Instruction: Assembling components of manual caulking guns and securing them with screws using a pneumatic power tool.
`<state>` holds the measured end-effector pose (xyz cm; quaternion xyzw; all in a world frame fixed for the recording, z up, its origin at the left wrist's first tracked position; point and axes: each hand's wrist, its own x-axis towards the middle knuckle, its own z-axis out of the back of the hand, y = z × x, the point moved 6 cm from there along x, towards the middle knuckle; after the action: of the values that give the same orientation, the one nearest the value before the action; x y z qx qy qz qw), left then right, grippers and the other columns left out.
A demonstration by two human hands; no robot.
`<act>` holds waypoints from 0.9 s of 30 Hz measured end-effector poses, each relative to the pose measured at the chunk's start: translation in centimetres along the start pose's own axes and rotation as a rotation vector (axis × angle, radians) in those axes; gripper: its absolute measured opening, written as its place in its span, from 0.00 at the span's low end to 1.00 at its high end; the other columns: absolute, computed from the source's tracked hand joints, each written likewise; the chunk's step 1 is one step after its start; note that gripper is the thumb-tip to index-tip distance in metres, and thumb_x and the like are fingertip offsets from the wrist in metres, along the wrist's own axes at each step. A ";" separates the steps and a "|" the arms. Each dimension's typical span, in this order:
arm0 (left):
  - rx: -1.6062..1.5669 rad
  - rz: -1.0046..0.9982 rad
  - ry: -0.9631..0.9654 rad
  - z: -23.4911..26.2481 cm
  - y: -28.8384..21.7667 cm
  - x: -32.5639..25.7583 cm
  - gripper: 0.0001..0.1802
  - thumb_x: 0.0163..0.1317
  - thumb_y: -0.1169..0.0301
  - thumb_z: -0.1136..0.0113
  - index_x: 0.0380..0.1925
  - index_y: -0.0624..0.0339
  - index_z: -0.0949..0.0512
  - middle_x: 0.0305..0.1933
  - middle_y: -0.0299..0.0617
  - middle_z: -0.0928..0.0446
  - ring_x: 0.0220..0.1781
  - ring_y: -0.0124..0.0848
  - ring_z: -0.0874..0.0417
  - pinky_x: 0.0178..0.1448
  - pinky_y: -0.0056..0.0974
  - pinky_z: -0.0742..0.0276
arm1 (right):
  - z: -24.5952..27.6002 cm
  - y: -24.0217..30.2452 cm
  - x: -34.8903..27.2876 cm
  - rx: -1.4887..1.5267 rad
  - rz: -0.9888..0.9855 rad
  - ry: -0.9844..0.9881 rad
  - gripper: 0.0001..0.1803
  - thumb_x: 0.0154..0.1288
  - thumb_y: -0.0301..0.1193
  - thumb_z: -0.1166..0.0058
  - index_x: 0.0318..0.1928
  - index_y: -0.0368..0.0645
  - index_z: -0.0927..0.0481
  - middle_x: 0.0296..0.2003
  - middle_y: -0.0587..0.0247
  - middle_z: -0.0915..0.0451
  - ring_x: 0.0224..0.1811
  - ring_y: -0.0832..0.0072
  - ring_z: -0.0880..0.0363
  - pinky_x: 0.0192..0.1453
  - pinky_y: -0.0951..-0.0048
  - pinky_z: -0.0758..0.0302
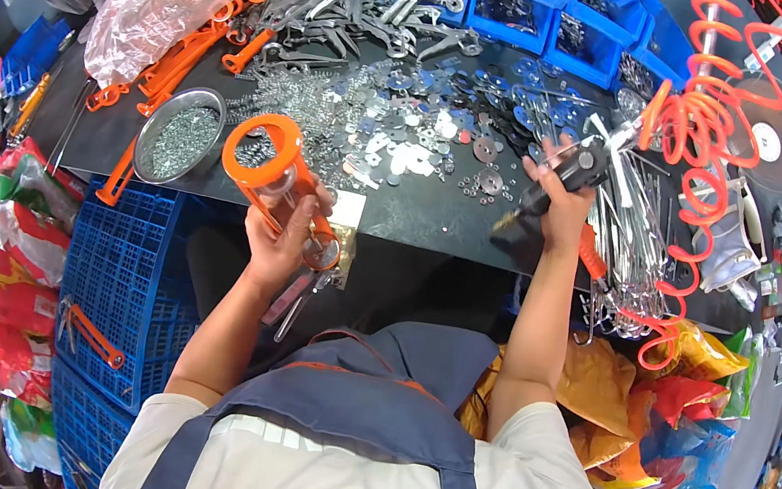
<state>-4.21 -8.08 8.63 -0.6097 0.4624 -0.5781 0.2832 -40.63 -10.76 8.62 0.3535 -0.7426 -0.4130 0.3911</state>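
My left hand (281,236) is wrapped around an orange caulking gun frame (268,150), whose round open ring faces up. Metal handle parts (297,301) hang below that hand, over the table's front edge. On the right, my right hand (563,191) holds a black air screwdriver (580,167) with its fingers partly spread along the body. The tip slants down and left, close to the tabletop. Nearest the tool lie small washers (491,181) and a bundle of metal rods with bent ends (628,229). Part of the grip is hidden behind my fingers.
Loose springs (282,92), discs and levers (344,15) cover the back of the dark table (415,218). A round metal bowl (212,122) of small parts stands left, near orange frames (168,80). Blue bins (511,15) line the back. A red coiled hose (697,189) hangs right.
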 end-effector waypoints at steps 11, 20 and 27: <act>0.094 -0.026 -0.023 0.1 -0.1 -0.1 0.12 0.67 0.72 0.50 0.47 0.69 0.30 0.37 0.43 0.24 0.37 0.30 0.23 0.43 0.35 0.25 | 1.9 -0.7 2.0 -0.787 0.533 -0.186 0.07 0.52 0.20 0.40 0.33 0.38 0.23 0.28 0.70 0.22 0.30 0.80 0.24 0.36 0.74 0.26; 0.079 0.003 0.020 -0.8 -0.9 1.9 0.04 0.66 0.78 0.51 0.36 0.67 0.27 0.32 0.39 0.23 0.34 0.24 0.23 0.40 0.30 0.28 | 4.5 -1.5 1.2 -0.348 0.214 -0.106 0.15 0.52 0.16 0.42 0.41 0.40 0.28 0.35 0.66 0.26 0.36 0.78 0.25 0.41 0.74 0.25; 0.208 0.074 0.101 0.7 2.1 1.3 0.05 0.67 0.78 0.52 0.40 0.68 0.28 0.35 0.39 0.23 0.35 0.26 0.22 0.44 0.32 0.25 | -13.0 13.6 -1.1 0.245 0.397 0.194 0.15 0.51 0.16 0.51 0.42 0.34 0.31 0.34 0.44 0.22 0.29 0.64 0.22 0.34 0.65 0.25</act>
<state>-4.15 -10.27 7.26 -0.5297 0.4359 -0.6421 0.3422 -31.51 -8.61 25.00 0.2836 -0.8010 -0.1991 0.4882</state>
